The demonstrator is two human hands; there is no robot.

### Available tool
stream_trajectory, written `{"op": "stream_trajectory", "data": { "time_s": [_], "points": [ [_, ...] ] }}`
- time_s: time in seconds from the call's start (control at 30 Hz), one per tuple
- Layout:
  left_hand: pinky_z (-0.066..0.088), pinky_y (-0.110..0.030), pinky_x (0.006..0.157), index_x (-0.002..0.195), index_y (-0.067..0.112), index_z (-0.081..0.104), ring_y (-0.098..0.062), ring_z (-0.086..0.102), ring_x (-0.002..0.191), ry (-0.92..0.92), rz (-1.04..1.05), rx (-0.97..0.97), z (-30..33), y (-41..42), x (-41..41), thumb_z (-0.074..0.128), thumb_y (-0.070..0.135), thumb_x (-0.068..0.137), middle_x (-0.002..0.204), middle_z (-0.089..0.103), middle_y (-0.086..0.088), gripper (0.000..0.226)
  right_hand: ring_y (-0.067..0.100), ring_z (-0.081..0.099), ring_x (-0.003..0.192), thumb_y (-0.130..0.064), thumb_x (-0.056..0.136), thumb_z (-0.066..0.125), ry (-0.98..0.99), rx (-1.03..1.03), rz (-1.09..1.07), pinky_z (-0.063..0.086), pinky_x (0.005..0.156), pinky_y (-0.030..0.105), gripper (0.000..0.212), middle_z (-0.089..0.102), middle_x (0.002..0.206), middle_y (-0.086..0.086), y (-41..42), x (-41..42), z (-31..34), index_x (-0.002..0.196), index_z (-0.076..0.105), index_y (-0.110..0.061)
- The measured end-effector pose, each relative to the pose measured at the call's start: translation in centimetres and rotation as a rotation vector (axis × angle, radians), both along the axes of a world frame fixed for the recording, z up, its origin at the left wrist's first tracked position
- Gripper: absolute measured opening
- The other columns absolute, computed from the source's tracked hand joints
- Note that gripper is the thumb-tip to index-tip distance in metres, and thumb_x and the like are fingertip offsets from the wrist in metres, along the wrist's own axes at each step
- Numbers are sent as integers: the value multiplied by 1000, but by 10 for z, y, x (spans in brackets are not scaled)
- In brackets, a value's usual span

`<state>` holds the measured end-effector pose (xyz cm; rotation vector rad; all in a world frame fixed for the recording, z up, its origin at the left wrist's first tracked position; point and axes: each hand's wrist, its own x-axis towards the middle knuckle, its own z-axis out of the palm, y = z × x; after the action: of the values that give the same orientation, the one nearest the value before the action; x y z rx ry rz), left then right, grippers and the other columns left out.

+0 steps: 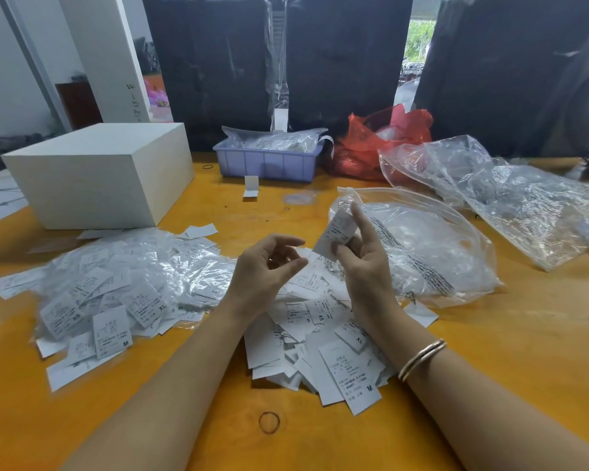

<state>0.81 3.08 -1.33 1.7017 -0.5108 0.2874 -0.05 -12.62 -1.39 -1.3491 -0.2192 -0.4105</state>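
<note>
Orange glossy counter (507,334): above it the right hand (364,263) keeps its grip pinched on a flat rectangular paper tag (337,231), over a loose heap of printed tags (306,321). The left hand (269,266) is alongside, its grip loosely curled and empty. A crinkled clear zip bag (422,246) lies just right, a matte white box (99,175) farther left.

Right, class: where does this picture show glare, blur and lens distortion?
Head view: soft, even light, faint shadows; head view: glare glints on the crumpled clear plastic bags; head view: the white paper label pinched by the right hand looks blurred; head view: the tall white pillar leans from wide-angle distortion.
</note>
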Motion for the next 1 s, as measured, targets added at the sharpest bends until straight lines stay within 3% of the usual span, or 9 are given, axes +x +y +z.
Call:
{"op": "stream_trajectory", "data": {
  "time_s": [0.1, 0.23, 0.37, 0.6, 0.73, 0.8, 1.0],
  "points": [
    [51, -30, 67, 99, 22, 63, -10, 56, 69, -14, 10, 6, 0, -1, 3, 72, 4, 79, 72, 60, 7, 29, 8, 64, 88, 8, 86, 54, 19, 153, 32, 51, 73, 18, 72, 65, 103, 5, 1, 1, -1, 140, 30, -33],
    [49, -26, 66, 100, 22, 62, -10, 54, 67, -15, -2, 10, -1, -1, 4, 72, 5, 78, 72, 59, 6, 29, 10, 63, 84, 2, 83, 62, 52, 214, 55, 50, 73, 21, 31, 67, 87, -4, 2, 2, 0, 104, 58, -20],
    [50, -27, 67, 97, 25, 60, -10, 55, 69, -15, 3, 4, 0, -1, 3, 72, 8, 78, 73, 60, 4, 28, 7, 61, 76, -2, 83, 64, 42, 161, 55, 49, 69, 16, 14, 65, 79, -3, 4, 1, -1, 90, 60, -14],
    [53, -34, 74, 98, 25, 59, -14, 60, 74, -12, -4, 14, 1, 1, 1, 71, 17, 76, 76, 63, 3, 26, 11, 57, 76, -7, 83, 65, 19, 136, 73, 49, 72, 16, 11, 60, 81, 3, 4, -2, 1, 87, 56, -12],
    [54, -37, 76, 97, 21, 60, -22, 62, 78, -18, -4, 1, 1, 0, 1, 71, 11, 78, 78, 64, 0, 24, 15, 53, 76, -7, 82, 66, 21, 108, 84, 48, 71, 17, 13, 56, 78, 4, 5, -2, 1, 81, 55, -14],
    [55, -34, 76, 98, 20, 61, -23, 63, 80, -21, -10, 2, 1, 0, 1, 71, 10, 79, 81, 65, -4, 23, 14, 54, 75, -7, 82, 66, 12, 101, 98, 48, 71, 17, 14, 57, 76, 2, 5, -2, 2, 79, 55, -14],
    [51, -14, 72, 97, 23, 63, -5, 64, 76, -2, 5, -92, 3, 0, -1, 69, 3, 81, 80, 66, 3, 26, 15, 52, 74, -5, 83, 65, 6, 5, 125, 47, 69, 19, 16, 54, 74, 3, 4, -3, 2, 78, 52, -12]
  ]
}}
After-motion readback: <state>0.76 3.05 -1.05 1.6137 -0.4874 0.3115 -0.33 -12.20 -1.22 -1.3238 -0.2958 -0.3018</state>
